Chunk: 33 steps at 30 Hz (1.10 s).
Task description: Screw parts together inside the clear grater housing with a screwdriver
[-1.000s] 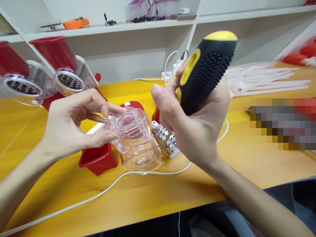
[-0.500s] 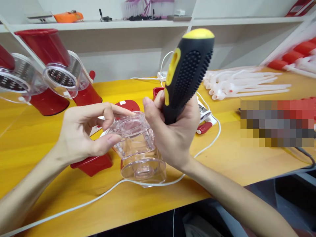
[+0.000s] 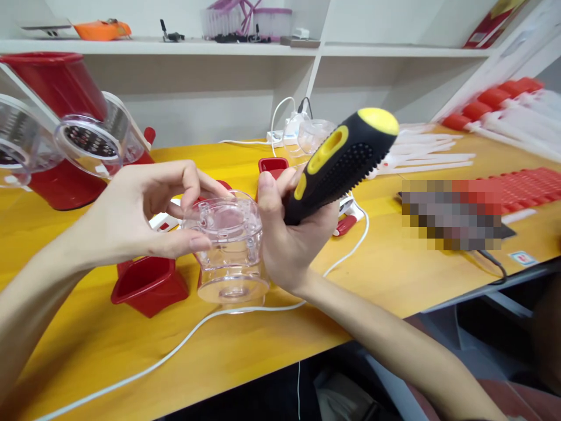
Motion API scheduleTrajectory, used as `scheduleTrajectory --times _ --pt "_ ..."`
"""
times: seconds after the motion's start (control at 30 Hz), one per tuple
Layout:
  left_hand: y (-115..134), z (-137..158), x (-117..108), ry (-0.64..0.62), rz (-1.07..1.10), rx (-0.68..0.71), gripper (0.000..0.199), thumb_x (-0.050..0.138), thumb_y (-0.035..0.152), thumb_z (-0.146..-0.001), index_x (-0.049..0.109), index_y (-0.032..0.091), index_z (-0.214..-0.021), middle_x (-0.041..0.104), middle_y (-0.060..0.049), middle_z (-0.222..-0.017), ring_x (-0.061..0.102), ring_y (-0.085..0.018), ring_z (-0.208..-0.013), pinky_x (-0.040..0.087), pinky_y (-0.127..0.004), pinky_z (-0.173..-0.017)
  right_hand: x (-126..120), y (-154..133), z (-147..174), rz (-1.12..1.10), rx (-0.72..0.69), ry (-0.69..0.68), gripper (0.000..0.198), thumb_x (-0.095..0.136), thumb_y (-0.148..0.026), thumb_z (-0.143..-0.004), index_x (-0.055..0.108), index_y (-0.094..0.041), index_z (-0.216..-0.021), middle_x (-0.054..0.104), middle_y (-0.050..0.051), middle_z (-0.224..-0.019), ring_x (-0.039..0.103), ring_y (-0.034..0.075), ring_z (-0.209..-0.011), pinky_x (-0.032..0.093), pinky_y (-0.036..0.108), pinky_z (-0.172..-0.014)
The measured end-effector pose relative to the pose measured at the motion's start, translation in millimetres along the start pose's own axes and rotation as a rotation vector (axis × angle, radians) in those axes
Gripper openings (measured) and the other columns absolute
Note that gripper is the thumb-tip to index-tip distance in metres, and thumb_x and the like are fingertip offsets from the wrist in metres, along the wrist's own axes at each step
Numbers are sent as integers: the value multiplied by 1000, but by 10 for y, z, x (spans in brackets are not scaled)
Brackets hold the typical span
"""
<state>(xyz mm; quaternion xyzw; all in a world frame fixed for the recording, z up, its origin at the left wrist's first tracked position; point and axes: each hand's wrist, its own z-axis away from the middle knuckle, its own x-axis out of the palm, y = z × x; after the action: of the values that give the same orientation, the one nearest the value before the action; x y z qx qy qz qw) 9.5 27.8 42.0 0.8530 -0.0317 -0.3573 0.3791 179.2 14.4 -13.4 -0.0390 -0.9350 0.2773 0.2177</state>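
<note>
"Hands [image 3: 127,216], total?"
"Two."
"Black-and-yellow handles [image 3: 346,166]?"
"One."
"Clear housings [image 3: 234,254] held?"
"One."
"Standing graters [image 3: 90,137]?"
"Two visible — one cut off by the frame."
"Loose red cups [image 3: 151,289]?"
"Two — confirmed."

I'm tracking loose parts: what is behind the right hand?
Behind the right hand, the top of a red container and a red piece show. Much of the container, and anything else the hand covers, cannot be seen.
</note>
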Motion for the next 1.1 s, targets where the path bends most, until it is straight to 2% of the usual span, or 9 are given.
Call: scheduleTrajectory --times 0.13,0.27,0.43,0.7,0.8,0.9,1.0,1.1 --pt "99 -40 -46 -112 -23 -116 28 80 32 -81 55 19 -84 74 -5 -110 72 -13 -87 58 -16 -66 -14 18 20 4 -43 -22 36 57 -25 -89 24 -11 -86 24 -8 -57 29 -13 -55 30 1 -57" --pt "139 -47 -85 -159 -19 -185 30 81 35 -82 66 19 -103 69 0 -98 70 -13 -90 60 -17 -69 -32 11 31 9 -52 -28 36 55 -22 -90 21 -10 -82 28 -8 -57 30 -13 -55 31 2 -57" --pt "104 -18 -121 -179 -11 -165 30 83 35 -82 66 20 -101 69 0 -99 70 -14 -90 64 -20 -70 -28 33 46 26 -77 -6 38 54 -23 -91 20 -9 -82 28 -8 -56 30 -14 -54 33 2 -60" --pt "129 2 -118 -193 -99 -112 31 81 39 -83 63 22 -101 66 0 -97 68 -13 -88 63 -17 -67 -10 63 86 16 -74 -32 33 53 -27 -93 24 -11 -89 27 -8 -58 31 -14 -55 31 0 -59" --pt "167 16 -114 -150 -105 -118 30 81 37 -81 60 21 -96 66 -1 -101 69 -15 -91 64 -20 -69 -25 12 59 17 -41 -35 32 55 -28 -91 28 -11 -91 26 -7 -60 33 -15 -59 34 -3 -61" --pt "200 47 -140 -111 -177 -121 36 83 40 -78 56 21 -93 67 -2 -107 69 -17 -96 65 -25 -76 -70 -76 14 47 40 -70 33 56 -34 -90 35 -9 -90 36 -4 -69 37 -16 -65 38 -3 -65" --pt "199 96 -199 -161 -303 -110 40 82 49 -79 59 23 -100 66 0 -110 70 -17 -96 66 -32 -89 -116 -162 -22 76 142 -167 37 59 -38 -89 42 -6 -83 40 -2 -71 38 -15 -66 38 -1 -64" --pt "179 142 -255 -189 -477 -73 56 80 64 -77 65 26 -114 67 2 -111 72 -19 -95 64 -39 -94 -127 -210 -36 66 220 -217 40 59 -42 -88 44 -6 -82 41 -2 -70 37 -13 -64 37 3 -60"
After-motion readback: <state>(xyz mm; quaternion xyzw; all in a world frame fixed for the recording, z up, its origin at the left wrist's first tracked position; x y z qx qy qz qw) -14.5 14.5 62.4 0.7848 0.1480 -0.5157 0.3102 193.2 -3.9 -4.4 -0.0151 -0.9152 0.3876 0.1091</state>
